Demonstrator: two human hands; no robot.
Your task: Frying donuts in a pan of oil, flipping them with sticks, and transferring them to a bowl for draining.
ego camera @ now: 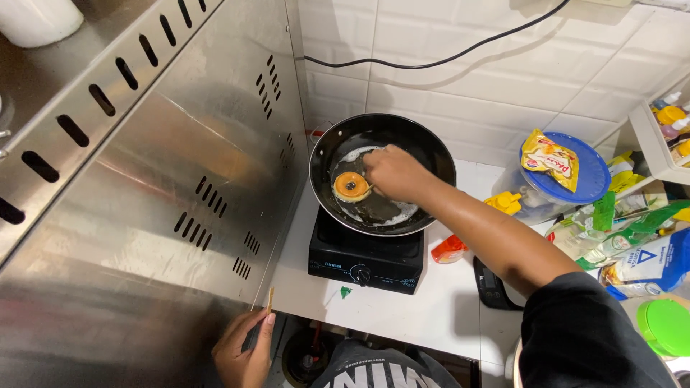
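A black frying pan [431,154] sits on a black single-burner stove [363,259]. Inside it lies a round golden pancake with a dark centre [351,186], with pale batter or oil around it. My right hand [394,172] reaches over the pan, fingers closed on a thin utensil whose tip touches the pancake; the utensil is mostly hidden. My left hand [243,350] hangs low at the counter's front edge, gripping a thin stick-like object [269,302] beside the steel panel.
A tall steel panel with slots [144,187] fills the left. Right of the stove stand a blue-lidded container [575,179], a yellow packet [550,159], several bags and bottles, a green lid [665,327] and a black device [492,284]. A cable [445,61] crosses the tiled wall.
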